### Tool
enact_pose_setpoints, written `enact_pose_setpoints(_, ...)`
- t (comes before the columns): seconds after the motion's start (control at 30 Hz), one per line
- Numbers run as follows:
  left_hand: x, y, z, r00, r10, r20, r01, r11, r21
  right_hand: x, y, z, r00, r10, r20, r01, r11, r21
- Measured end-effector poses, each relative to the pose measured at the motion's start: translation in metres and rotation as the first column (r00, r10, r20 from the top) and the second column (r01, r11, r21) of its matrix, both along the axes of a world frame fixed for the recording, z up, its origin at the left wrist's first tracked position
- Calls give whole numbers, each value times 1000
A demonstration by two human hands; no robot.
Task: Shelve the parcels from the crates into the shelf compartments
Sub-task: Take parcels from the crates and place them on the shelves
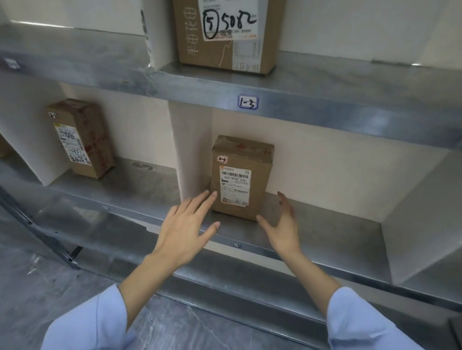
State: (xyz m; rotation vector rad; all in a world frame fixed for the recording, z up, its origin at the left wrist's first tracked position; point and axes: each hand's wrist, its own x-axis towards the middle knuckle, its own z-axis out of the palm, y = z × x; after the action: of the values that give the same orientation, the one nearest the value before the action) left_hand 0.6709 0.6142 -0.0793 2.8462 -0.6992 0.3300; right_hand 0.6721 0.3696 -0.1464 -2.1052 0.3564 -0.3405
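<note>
A small brown cardboard parcel (240, 177) with a white barcode label stands upright on the middle metal shelf (317, 232), against the white divider on its left. My left hand (189, 227) is spread just in front of the parcel's lower left corner, its fingertips at the box's edge. My right hand (281, 224) hovers at the parcel's lower right with straight fingers, a small gap from the box. Neither hand holds anything.
A bigger parcel (226, 21) marked in black pen stands on the upper shelf (342, 101), whose edge bears a "1-3" tag (248, 101). Another brown parcel (81, 138) stands in the compartment to the left. White dividers (190, 146) separate the compartments. Grey marble floor (13, 281) lies below.
</note>
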Motion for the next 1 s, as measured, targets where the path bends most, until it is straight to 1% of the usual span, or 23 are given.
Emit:
enact_pose_setpoints(0.1,-13,0,18,999,-32,5,32,999,-1,-29,-5,24,999,-3,-54,-3,994,-111)
enact_pose_setpoints(0.23,-36,-2,45,995,-91,32,92,996,-4,-76,-3,59,994,-46,-102,21,972,-234)
enact_pose_setpoints(0.43,-87,-10,80,972,-225,66,227,974,-23,-169,2,105,985,-140,-97,106,950,-293)
enact_pose_setpoints(0.6,-137,-33,98,941,-331,70,332,943,-4,-258,-4,139,970,-229,-86,187,920,-343)
enact_pose_setpoints(0.7,-174,-60,110,902,-426,74,428,904,-1,-319,-14,159,944,-319,-85,267,888,-375)
enact_pose_setpoints(0.8,-214,-95,121,840,-538,73,541,841,-15,-382,-29,174,900,-428,-86,363,844,-394)
enact_pose_setpoints(0.9,-253,-133,129,764,-642,64,645,763,-44,-442,-46,189,832,-549,-87,471,780,-413)
enact_pose_setpoints(1.0,-290,-175,136,677,-733,68,736,675,-57,-499,-65,203,758,-647,-79,576,721,-385)
